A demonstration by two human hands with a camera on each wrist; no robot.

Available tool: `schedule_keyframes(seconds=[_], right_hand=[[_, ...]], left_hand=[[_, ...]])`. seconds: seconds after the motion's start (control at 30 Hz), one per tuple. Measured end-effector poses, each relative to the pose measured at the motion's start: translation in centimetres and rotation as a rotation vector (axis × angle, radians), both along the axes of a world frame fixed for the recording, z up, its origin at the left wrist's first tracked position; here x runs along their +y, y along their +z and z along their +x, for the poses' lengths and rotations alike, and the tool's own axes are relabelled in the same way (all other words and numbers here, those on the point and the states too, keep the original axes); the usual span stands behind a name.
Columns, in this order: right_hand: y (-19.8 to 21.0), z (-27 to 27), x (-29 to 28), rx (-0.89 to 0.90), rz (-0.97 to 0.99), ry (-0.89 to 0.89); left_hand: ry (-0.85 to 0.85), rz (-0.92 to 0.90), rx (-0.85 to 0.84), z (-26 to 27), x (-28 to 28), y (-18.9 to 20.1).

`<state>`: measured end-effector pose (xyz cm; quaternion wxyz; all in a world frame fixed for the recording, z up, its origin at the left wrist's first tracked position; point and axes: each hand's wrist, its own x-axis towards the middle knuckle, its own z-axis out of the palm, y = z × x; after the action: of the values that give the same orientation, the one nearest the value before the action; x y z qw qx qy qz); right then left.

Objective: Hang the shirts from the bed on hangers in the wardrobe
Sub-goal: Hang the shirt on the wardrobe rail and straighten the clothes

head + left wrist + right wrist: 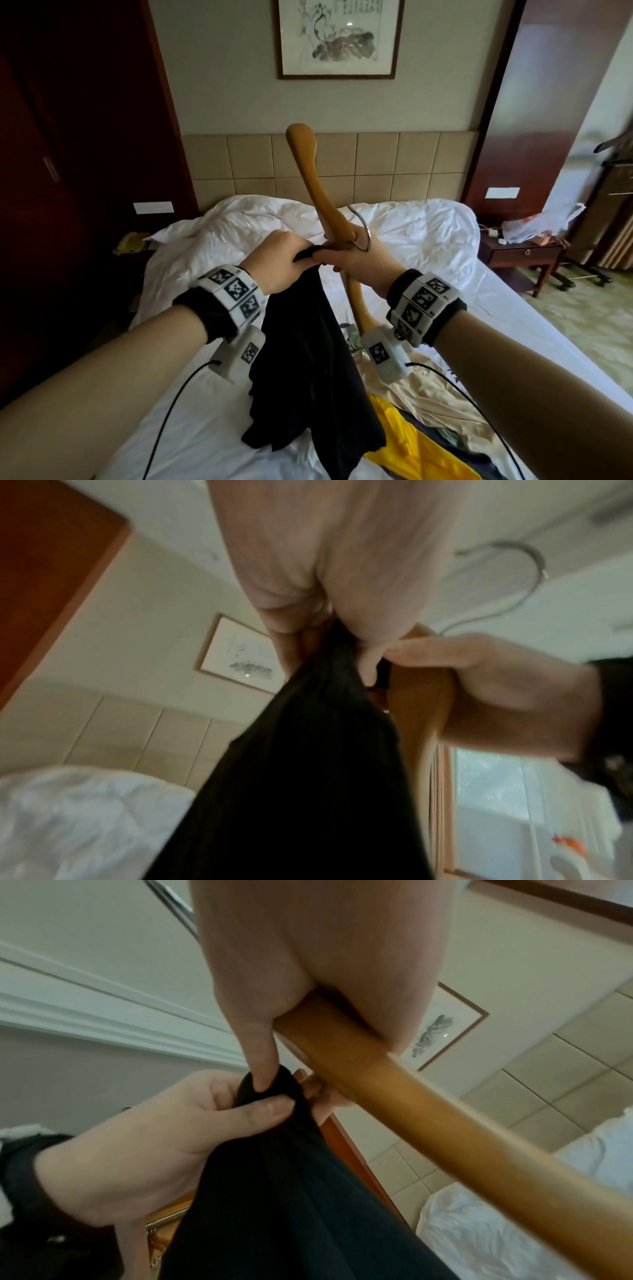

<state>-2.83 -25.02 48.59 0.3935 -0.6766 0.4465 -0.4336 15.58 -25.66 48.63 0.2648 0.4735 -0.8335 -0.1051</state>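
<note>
Overhead, one wooden hanger (310,178), one black shirt (308,359), two gripping hands.

No legible txt; painting (337,36) inscription too blurry.

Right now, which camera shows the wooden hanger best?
The head view: the whole hanger shows, upright, hook included. The right wrist view shows only one arm of it, the left wrist view a blurred sliver and the hook.
</note>
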Motion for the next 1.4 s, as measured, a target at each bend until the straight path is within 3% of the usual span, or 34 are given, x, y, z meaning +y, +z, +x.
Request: schedule_keyframes(seconds=[0.2, 0.4, 0.6, 0.77, 0.9, 0.97, 1.1, 1.3, 1.4], right_hand=[[-0.4, 0.3, 1.0, -0.196, 0.115, 0.062], [-1.9, 1.2, 1.5, -0.251, 0.136, 0.135], [-2.8, 2.4, 2.6, -0.253, 0.202, 0.254], [-3.3, 3.3, 3.1, -0.246, 0.201, 0.243], [-3.3, 2.6, 2.9, -0.187, 0.173, 0.094], [-3.4, 1.8, 2.4, -0.181, 0.159, 0.027], [-2.5, 0.6, 1.3, -0.121, 0.111, -0.082], [-1.6, 0.0, 1.2, 0.053, -0.061, -0.089], [-1.4, -0.1, 1.2, 0.154, -0.132, -0.058]], left_hand=[[0.003, 0.135, 0.318, 0.9, 1.8, 1.4], [-0.143, 0.379, 0.720, -0.1, 4.4, 4.1], [-0.255, 0.514, 0.845, 0.3, 6.0, 4.4], [-0.194, 0.455, 0.780, 0.9, 6.9, 4.4], [0.075, 0.127, 0.538, 3.6, 6.6, 3.9], [0.131, 0.100, 0.485, 5.1, 6.5, 3.6], [0.132, 0.174, 0.416, 6.2, 6.8, 2.8], [-0.003, 0.078, -0.001, 4.3, 7.8, 2.5], [-0.040, 0.150, -0.156, 3.9, 7.3, 1.9]])
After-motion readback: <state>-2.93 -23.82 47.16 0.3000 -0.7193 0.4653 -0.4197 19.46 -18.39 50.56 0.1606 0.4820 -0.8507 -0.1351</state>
